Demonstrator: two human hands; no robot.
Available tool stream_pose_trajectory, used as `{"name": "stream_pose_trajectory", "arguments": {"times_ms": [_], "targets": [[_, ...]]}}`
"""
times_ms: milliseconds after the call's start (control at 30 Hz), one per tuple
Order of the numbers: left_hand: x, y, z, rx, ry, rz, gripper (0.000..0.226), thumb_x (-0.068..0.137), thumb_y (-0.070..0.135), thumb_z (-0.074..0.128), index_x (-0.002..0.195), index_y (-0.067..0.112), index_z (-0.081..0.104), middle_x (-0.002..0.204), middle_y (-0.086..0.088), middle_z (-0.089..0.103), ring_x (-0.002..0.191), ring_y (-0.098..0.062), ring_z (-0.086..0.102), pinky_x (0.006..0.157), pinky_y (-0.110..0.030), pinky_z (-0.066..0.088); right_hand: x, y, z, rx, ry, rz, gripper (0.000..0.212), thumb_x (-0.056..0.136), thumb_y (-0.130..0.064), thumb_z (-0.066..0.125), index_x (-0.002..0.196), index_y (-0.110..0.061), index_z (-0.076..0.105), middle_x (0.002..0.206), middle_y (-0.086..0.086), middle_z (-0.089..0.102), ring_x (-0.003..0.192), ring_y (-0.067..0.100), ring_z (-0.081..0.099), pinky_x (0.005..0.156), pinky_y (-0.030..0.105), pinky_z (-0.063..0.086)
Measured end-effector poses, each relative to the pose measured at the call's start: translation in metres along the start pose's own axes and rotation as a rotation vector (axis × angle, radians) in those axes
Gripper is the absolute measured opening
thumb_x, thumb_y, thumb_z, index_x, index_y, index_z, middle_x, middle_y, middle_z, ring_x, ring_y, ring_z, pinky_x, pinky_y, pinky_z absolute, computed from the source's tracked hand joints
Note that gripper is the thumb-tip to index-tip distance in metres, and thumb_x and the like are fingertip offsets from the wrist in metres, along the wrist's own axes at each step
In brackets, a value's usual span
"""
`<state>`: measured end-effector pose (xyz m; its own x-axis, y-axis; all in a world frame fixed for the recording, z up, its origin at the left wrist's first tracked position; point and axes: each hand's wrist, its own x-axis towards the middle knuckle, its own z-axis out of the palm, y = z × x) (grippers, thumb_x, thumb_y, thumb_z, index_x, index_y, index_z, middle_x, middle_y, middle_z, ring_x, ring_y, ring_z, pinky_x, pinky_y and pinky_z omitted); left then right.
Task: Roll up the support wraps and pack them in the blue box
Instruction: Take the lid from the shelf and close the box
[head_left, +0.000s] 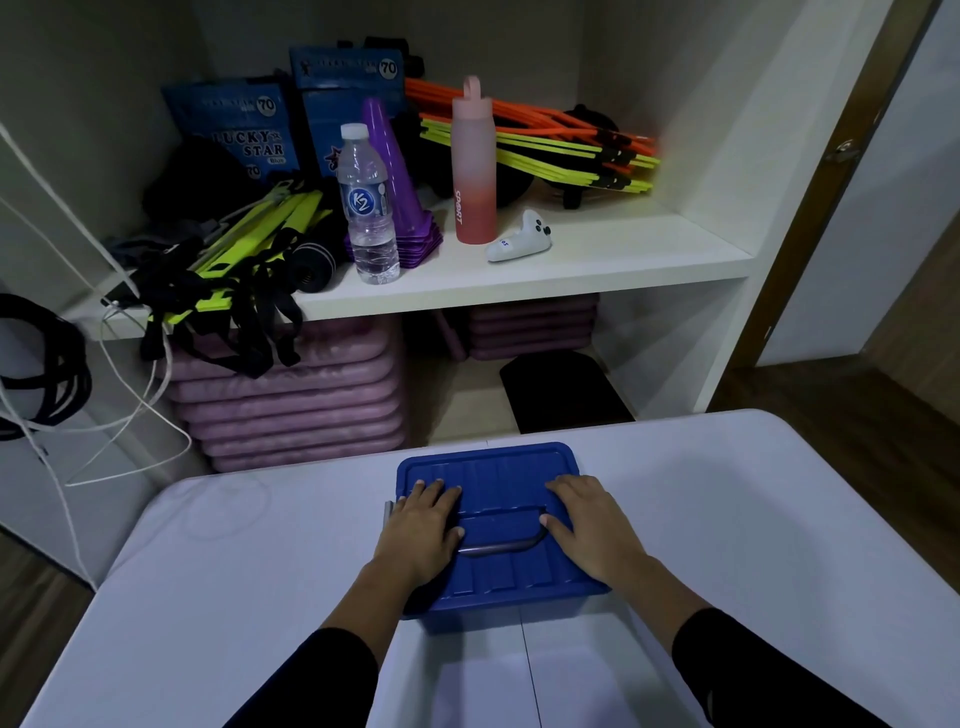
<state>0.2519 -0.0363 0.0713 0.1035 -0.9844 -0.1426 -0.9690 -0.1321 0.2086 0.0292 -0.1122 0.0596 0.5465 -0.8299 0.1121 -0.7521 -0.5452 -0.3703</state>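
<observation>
The blue box (498, 483) sits on the white table (260, 571) with its lid on and its handle folded flat. My left hand (423, 525) lies flat on the left half of the lid with its fingers spread. On the right half, my right hand (587, 519) presses flat in the same way. Neither hand holds anything. No support wraps show on the table; the closed lid hides the inside of the box.
Behind the table stands a white shelf (597, 265) carrying a clear water bottle (366, 208), a pink bottle (472, 166), purple cones (400, 192), a white controller (519, 241) and yellow and orange agility ladders (561, 150). Purple mats (291, 395) are stacked below. Cables (104, 415) hang at left.
</observation>
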Motion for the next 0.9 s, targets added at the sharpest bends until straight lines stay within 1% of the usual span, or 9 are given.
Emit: {"name": "stream_pose_trajectory", "arguments": {"times_ms": [67, 167, 267, 333, 433, 533, 633, 800, 900], "targets": [[0.001, 0.008, -0.003, 0.010, 0.040, 0.000, 0.059, 0.094, 0.041, 0.042, 0.146, 0.020, 0.022, 0.155, -0.005, 0.020, 0.144, -0.027, 0.013, 0.116, -0.042, 0.013, 0.002, 0.002, 0.001, 0.044, 0.021, 0.026, 0.045, 0.095, -0.032, 0.047, 0.136, -0.014, 0.041, 0.141, 0.001, 0.043, 0.128, 0.018, 0.036, 0.108, 0.027, 0.031], [0.007, 0.029, -0.006, -0.072, 0.028, 0.056, 0.068, 0.091, 0.048, 0.045, 0.148, 0.023, 0.017, 0.157, -0.004, 0.010, 0.146, -0.027, 0.004, 0.118, -0.045, 0.008, 0.003, 0.008, 0.000, 0.167, 0.074, 0.186, 0.048, 0.095, -0.022, 0.048, 0.139, -0.011, 0.033, 0.142, 0.008, 0.036, 0.127, 0.025, 0.034, 0.108, 0.036, 0.034], [0.016, 0.055, 0.001, -0.125, -0.094, 0.090, 0.076, 0.088, 0.059, 0.043, 0.149, 0.028, 0.009, 0.159, -0.002, -0.003, 0.146, -0.026, -0.007, 0.117, -0.049, 0.001, 0.004, 0.017, -0.001, 0.277, -0.040, 0.394, 0.057, 0.096, -0.024, 0.045, 0.145, -0.011, 0.017, 0.145, 0.014, 0.030, 0.131, 0.031, 0.033, 0.108, 0.042, 0.033], [0.020, 0.067, 0.010, -0.088, -0.157, 0.091, 0.082, 0.084, 0.066, 0.041, 0.149, 0.032, 0.003, 0.158, -0.001, -0.009, 0.145, -0.027, -0.014, 0.114, -0.054, -0.007, 0.004, 0.021, -0.001, 0.400, -0.115, 0.448, 0.059, 0.097, -0.026, 0.044, 0.146, -0.012, 0.014, 0.141, 0.017, 0.039, 0.127, 0.032, 0.042, 0.105, 0.042, 0.037], [0.022, 0.070, 0.022, -0.051, -0.160, 0.082, 0.086, 0.082, 0.071, 0.037, 0.148, 0.035, -0.003, 0.158, 0.002, -0.014, 0.143, -0.026, -0.022, 0.111, -0.056, -0.014, 0.005, 0.023, 0.000, 0.503, -0.096, 0.455, 0.056, 0.096, -0.022, 0.048, 0.143, -0.015, 0.021, 0.134, 0.017, 0.049, 0.118, 0.031, 0.052, 0.100, 0.042, 0.044], [0.021, 0.066, 0.028, -0.066, -0.122, 0.080, 0.084, 0.081, 0.074, 0.033, 0.147, 0.038, -0.005, 0.157, 0.005, -0.015, 0.142, -0.023, -0.024, 0.110, -0.053, -0.018, 0.006, 0.023, 0.000, 0.495, 0.016, 0.447, 0.060, 0.090, -0.019, 0.058, 0.142, -0.014, 0.028, 0.136, 0.013, 0.044, 0.123, 0.028, 0.046, 0.103, 0.036, 0.040], [0.020, 0.065, 0.030, -0.056, -0.099, 0.086, 0.084, 0.081, 0.075, 0.030, 0.147, 0.038, -0.006, 0.157, 0.006, -0.016, 0.142, -0.022, -0.024, 0.110, -0.052, -0.019, 0.006, 0.022, 0.000, 0.504, 0.098, 0.417, 0.061, 0.087, -0.014, 0.062, 0.141, -0.012, 0.032, 0.130, 0.010, 0.044, 0.118, 0.025, 0.049, 0.097, 0.032, 0.042], [0.018, 0.065, 0.031, -0.045, -0.082, 0.094, 0.082, 0.082, 0.073, 0.030, 0.147, 0.038, -0.007, 0.157, 0.006, -0.016, 0.142, -0.021, -0.025, 0.109, -0.051, -0.020, 0.005, 0.020, 0.002, 0.595, 0.213, 0.457, 0.034, 0.095, -0.010, 0.047, 0.129, -0.007, 0.051, 0.127, 0.013, 0.049, 0.111, 0.024, 0.054, 0.092, 0.024, 0.043], [0.019, 0.065, 0.031, -0.032, -0.090, 0.096, 0.082, 0.083, 0.073, 0.028, 0.147, 0.037, -0.008, 0.157, 0.005, -0.018, 0.141, -0.022, -0.026, 0.109, -0.051, -0.021, 0.004, 0.023, 0.005, 0.619, 0.230, 0.457, 0.034, 0.095, -0.003, 0.043, 0.124, -0.011, 0.058, 0.122, 0.013, 0.056, 0.103, 0.018, 0.055, 0.087, 0.018, 0.041]]}}
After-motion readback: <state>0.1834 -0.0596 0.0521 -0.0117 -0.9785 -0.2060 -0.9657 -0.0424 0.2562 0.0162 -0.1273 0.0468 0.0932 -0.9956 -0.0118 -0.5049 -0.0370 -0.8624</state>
